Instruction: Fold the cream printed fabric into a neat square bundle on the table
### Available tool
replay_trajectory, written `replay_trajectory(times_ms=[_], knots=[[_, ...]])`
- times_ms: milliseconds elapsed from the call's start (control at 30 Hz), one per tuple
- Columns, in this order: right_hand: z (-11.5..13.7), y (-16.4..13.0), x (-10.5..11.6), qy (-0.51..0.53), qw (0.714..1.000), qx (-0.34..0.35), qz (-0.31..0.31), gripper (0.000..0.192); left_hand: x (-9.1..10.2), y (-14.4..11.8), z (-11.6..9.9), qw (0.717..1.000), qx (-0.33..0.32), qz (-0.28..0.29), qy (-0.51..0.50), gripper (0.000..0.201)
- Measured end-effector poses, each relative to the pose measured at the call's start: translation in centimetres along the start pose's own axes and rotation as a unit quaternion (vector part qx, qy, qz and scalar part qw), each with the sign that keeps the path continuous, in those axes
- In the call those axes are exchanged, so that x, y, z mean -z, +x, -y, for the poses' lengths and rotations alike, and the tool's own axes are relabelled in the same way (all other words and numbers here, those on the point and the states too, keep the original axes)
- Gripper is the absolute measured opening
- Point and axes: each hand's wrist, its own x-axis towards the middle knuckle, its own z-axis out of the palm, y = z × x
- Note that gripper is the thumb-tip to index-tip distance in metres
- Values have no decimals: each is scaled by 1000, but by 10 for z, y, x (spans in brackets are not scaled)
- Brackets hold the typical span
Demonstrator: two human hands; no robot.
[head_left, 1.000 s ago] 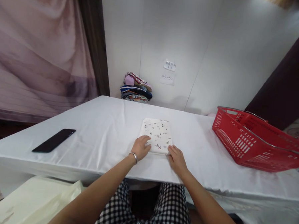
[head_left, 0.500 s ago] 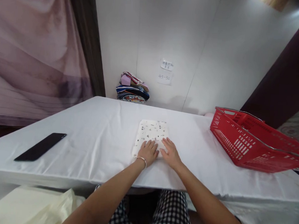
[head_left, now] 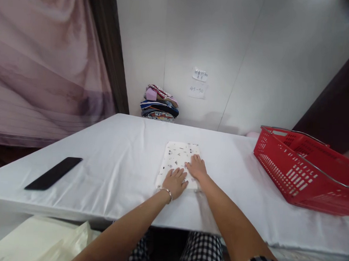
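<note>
A white folded cloth (head_left: 176,152) with small dark printed motifs lies flat in front of me on the table. My left hand (head_left: 175,182) rests on its near part, fingers spread, a bracelet around the wrist. On the cloth's right side lies my right hand (head_left: 197,167), palm down with its fingers apart. Neither hand grips the fabric. Parts of the cloth's near and right sides are hidden under the hands.
The table (head_left: 126,155) wears a white, slightly wrinkled cover. A black flat slab (head_left: 54,173) lies at left; a red plastic basket (head_left: 289,167) stands at right. Folded clothes (head_left: 160,104) are piled by the wall, where paper notes (head_left: 197,89) hang.
My right hand has moved farther up the cloth along its right side. The left hand stays on the near part. The whole view has shifted slightly.
</note>
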Motion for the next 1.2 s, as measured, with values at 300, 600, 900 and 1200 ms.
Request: replay_trajectory(times_ms=[300,600,900,1200], knots=[[1,0,1,-2,1000,0,20,63,25,51,49,989,134,50,31,56],[24,36,10,7,998,62,-2,70,7,49,55,988,139,60,39,58],[-11,85,-3,-5,996,-76,48,81,6,48,60,991,126,53,12,58],[-12,80,-5,8,997,-70,41,81,7,50,61,989,132,58,34,57]])
